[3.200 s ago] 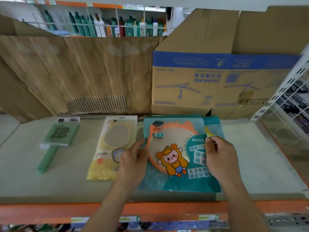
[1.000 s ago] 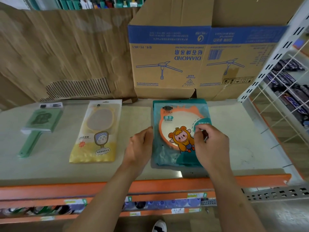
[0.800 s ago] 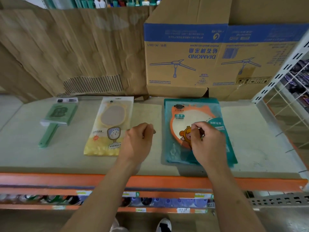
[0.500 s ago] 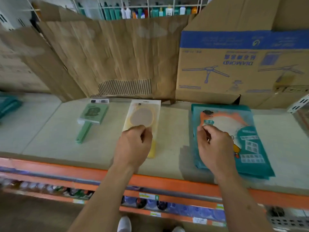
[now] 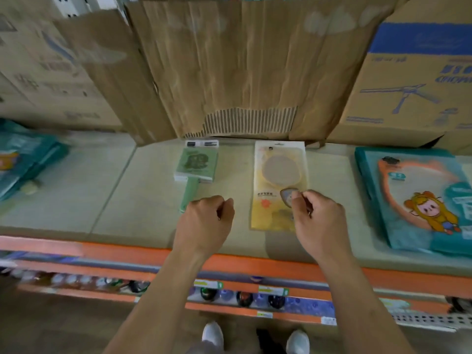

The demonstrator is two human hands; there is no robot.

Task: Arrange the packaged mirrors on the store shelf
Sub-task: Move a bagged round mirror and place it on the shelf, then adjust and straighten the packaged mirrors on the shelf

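Note:
Three kinds of packaged mirrors lie flat on the shelf (image 5: 143,208). A green hand mirror (image 5: 195,169) is left of centre, a yellow pack (image 5: 278,175) is in the middle, and a stack of teal packs (image 5: 419,200) with a cartoon figure is at the right. More teal packs (image 5: 23,159) lie at the far left. My left hand (image 5: 207,223) hovers with curled fingers over the shelf beside the green mirror's handle and holds nothing. My right hand (image 5: 319,223) hovers over the lower right of the yellow pack, fingers curled, with nothing in it.
Torn brown cardboard (image 5: 242,72) and a printed carton (image 5: 413,80) stand along the back of the shelf. An orange rail (image 5: 255,267) edges the front, with small goods on the shelf below. My shoes show on the floor.
Both hands let go of the teal stack and moved left along the shelf. The view swung left with them, so the teal stack now sits at the right edge.

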